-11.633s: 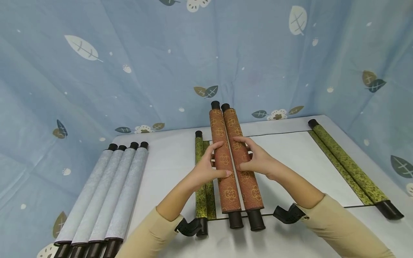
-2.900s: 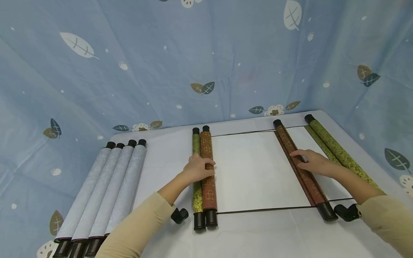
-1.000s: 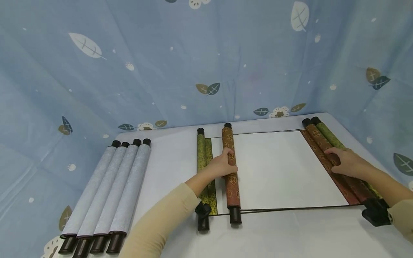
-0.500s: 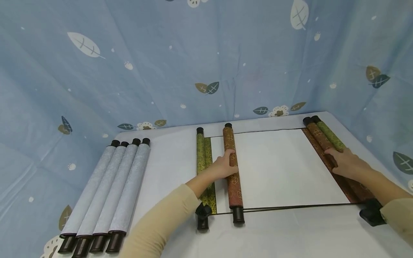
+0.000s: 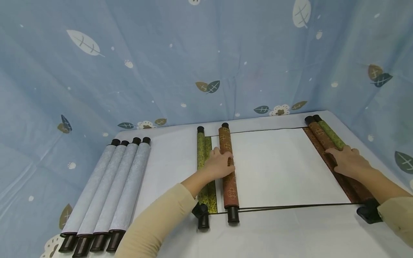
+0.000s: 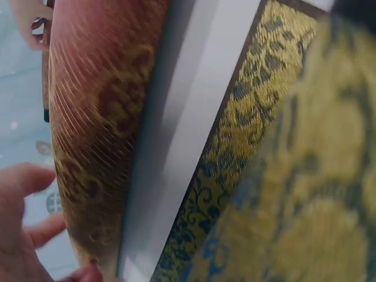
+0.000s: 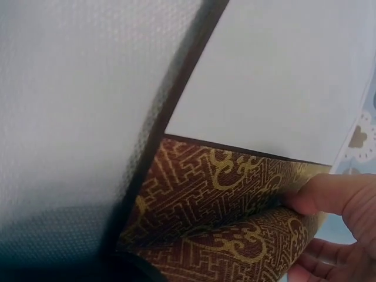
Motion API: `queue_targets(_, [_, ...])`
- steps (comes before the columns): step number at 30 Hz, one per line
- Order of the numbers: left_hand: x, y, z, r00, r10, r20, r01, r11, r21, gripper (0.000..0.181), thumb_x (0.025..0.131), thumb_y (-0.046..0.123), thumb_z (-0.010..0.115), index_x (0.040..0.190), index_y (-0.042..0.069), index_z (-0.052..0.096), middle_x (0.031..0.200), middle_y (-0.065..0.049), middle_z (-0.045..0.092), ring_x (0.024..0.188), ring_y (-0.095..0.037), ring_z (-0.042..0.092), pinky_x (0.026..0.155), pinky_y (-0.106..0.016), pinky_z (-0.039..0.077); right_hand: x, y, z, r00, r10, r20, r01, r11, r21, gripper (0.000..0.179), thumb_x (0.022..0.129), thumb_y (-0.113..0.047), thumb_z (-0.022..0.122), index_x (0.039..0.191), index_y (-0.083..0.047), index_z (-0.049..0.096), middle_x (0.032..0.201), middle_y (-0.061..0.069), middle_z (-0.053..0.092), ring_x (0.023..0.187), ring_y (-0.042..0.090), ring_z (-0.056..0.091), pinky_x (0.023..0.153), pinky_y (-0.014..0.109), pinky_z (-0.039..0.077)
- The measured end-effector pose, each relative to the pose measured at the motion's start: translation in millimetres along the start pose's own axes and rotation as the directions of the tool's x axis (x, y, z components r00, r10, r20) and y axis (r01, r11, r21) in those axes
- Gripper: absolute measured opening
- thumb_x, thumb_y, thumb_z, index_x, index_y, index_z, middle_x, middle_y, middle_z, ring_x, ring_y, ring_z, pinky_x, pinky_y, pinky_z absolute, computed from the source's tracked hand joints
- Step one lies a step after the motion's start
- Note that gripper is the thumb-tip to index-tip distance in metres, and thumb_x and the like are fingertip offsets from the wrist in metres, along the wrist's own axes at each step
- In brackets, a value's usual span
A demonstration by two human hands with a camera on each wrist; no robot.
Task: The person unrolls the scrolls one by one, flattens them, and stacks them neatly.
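A reddish-brown, gold-patterned hanging scroll (image 5: 230, 190) lies spread across the table, its white sheet (image 5: 277, 165) exposed between two rolled ends. My left hand (image 5: 217, 165) holds the left roll around its middle; in the left wrist view the fingers (image 6: 41, 232) lie along that roll's edge. On the far right, my right hand (image 5: 350, 163) grips the other roll (image 5: 319, 134), and its thumb (image 7: 317, 194) presses the brocade in the right wrist view. Underneath is a green-and-gold scroll (image 5: 200, 154), showing at the left and, partly hidden, beside the right roll (image 5: 332, 134).
Several pale grey-blue rolled scrolls (image 5: 129, 186) with dark end knobs lie side by side at the table's left. A white cloth (image 5: 274, 236) covers the table. Blue leaf-print fabric (image 5: 155, 71) hangs behind and at both sides.
Earlier both brown rolls were together in my hands above the green scroll. The brown scroll has since been unrolled rightward. In the last half second, the left roll shifted slightly left.
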State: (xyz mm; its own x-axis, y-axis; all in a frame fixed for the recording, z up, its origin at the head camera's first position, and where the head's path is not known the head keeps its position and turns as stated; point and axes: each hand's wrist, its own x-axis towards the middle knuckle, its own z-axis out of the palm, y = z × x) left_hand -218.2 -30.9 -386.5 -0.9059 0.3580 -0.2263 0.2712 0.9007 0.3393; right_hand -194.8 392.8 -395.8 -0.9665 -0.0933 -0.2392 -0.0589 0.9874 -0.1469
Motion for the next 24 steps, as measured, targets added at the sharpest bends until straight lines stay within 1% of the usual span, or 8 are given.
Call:
queue_targets(4, [-0.2,-2.3,2.0,0.999,-0.027,-0.025,0.028,0.998,0.055,0.065,0.078,0.057,0.069,0.13,0.025,0.047,0.135,-0.018,0.034,0.114,-0.031,0.039,0.068,-0.036,0.041,-0.9,1,2,1.0,0.0,-0.007,0.0,1.0,0.003,0.061,0.078,-0.003,0.064,0.131,0.002,0.035,0.115,0.05,0.027,0.098,0.068,0.036,0.047,0.041,0.041])
queue_targets(7, [0.9,-3.7,1.3,0.999,-0.023,-0.032,0.024,0.999,0.031,0.067,0.074,0.053,0.075,0.128,0.024,0.048,0.134,-0.019,0.033,0.112,-0.031,0.038,0.069,-0.037,0.041,-2.4,1,2,1.0,0.004,-0.008,-0.003,1.0,0.006,0.061,0.078,-0.003,0.063,0.132,0.002,0.034,0.116,0.051,0.026,0.096,0.066,0.038,0.046,0.039,0.041])
queue_targets(9, [1.6,-4.6,-0.1,1.0,-0.018,-0.025,0.018,1.0,0.014,0.065,0.074,0.05,0.076,0.128,0.024,0.05,0.136,-0.02,0.032,0.114,-0.032,0.037,0.068,-0.037,0.042,-3.5,1,1,1.0,0.006,-0.005,-0.006,1.0,0.007,0.061,0.079,-0.002,0.063,0.132,0.002,0.034,0.117,0.051,0.025,0.095,0.065,0.039,0.047,0.039,0.041])
queue_targets(12, [1.2,-7.7,-2.7,1.0,-0.016,-0.002,0.016,0.999,-0.038,0.06,0.075,0.043,0.078,0.127,0.024,0.052,0.138,-0.023,0.028,0.119,-0.035,0.035,0.07,-0.04,0.043,-4.2,1,1,1.0,0.008,0.001,-0.008,1.0,0.01,0.06,0.079,-0.002,0.063,0.131,0.003,0.035,0.117,0.052,0.024,0.096,0.066,0.039,0.047,0.04,0.041])
queue_targets(17, [-1.3,-15.7,-9.2,0.999,-0.001,0.043,0.007,0.989,-0.145,0.054,0.079,0.032,0.076,0.127,0.022,0.056,0.139,-0.027,0.025,0.124,-0.04,0.03,0.08,-0.047,0.044,-3.4,4,2,1.0,0.001,0.008,-0.001,1.0,0.026,0.059,0.079,-0.002,0.062,0.131,0.003,0.035,0.119,0.052,0.022,0.098,0.068,0.036,0.049,0.041,0.042])
queue_targets(20, [-1.1,-24.0,-11.8,0.996,0.018,0.082,0.001,0.976,-0.219,0.054,0.079,0.027,0.074,0.129,0.021,0.056,0.14,-0.027,0.021,0.127,-0.041,0.025,0.086,-0.051,0.041,-1.6,9,3,0.999,-0.035,-0.004,0.035,0.998,0.046,0.059,0.078,-0.004,0.063,0.131,0.003,0.037,0.118,0.053,0.022,0.096,0.068,0.039,0.05,0.042,0.042])
queue_targets(22, [-1.1,-30.0,-12.9,0.994,0.028,0.105,-0.001,0.968,-0.252,0.054,0.08,0.027,0.073,0.13,0.022,0.055,0.14,-0.026,0.021,0.126,-0.04,0.023,0.088,-0.052,0.039,-0.3,13,3,0.998,-0.069,-0.015,0.069,0.996,0.064,0.059,0.077,-0.004,0.064,0.129,0.004,0.039,0.118,0.054,0.022,0.094,0.068,0.041,0.051,0.04,0.042])
queue_targets(24, [-2.1,-34.7,-14.6,0.992,0.029,0.123,0.002,0.969,-0.247,0.055,0.08,0.029,0.072,0.132,0.025,0.053,0.138,-0.023,0.023,0.123,-0.037,0.024,0.09,-0.051,0.036,0.9,15,3,0.995,-0.101,-0.027,0.103,0.991,0.082,0.058,0.077,-0.004,0.064,0.129,0.005,0.039,0.118,0.055,0.021,0.092,0.068,0.043,0.052,0.038,0.041])
